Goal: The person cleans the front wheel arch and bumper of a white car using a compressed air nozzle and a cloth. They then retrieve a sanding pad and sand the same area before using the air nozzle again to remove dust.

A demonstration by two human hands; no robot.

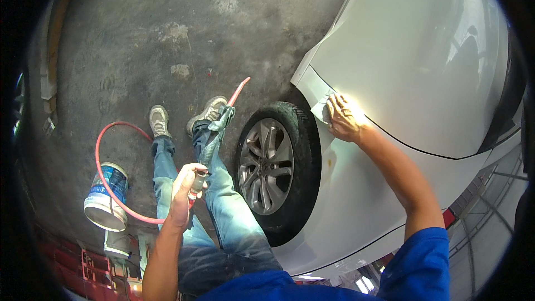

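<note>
My left hand (183, 192) is wrapped around the near end of a long grey air tool (210, 147) joined to a red hose (134, 212). It is held out in front of my legs, and a short red length shows past its far end. My right hand (344, 118) lies against the white car (356, 184), at the seam above the wheel. Its bent fingers press a pale, thin pad or sheet (321, 109) onto the panel. Whether that is cloth or sanding paper cannot be made out. Bright light falls around those fingers.
The car's wheel (267, 166) stands just right of my legs. A white and blue bucket (106, 198) is on the floor at left, with the red hose looping past it. Red metal frames (92, 270) are at the lower left. The concrete floor (184, 39) is stained.
</note>
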